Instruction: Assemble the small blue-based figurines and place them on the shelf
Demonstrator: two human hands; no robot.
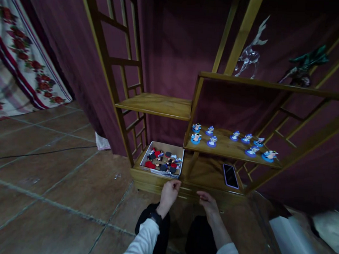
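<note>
My left hand is just in front of the cabinet's drawer front, below the box's right corner. Its fingers are curled together, and anything between them is too small or hidden to see. A dark band circles that wrist. Across a gap, my right hand hovers over my lap with fingers loosely stretched apart, and nothing shows in it. A shallow cardboard box on the low shelf holds several small red, black and white figurines. Several blue-and-white figurines on round bases stand on the shelf to the right.
A phone lies on the lowest shelf. The wooden shelf unit bears a clear deer ornament and a dark green ornament higher up. A pale sheet-like object lies right; a cable crosses the tiled floor left.
</note>
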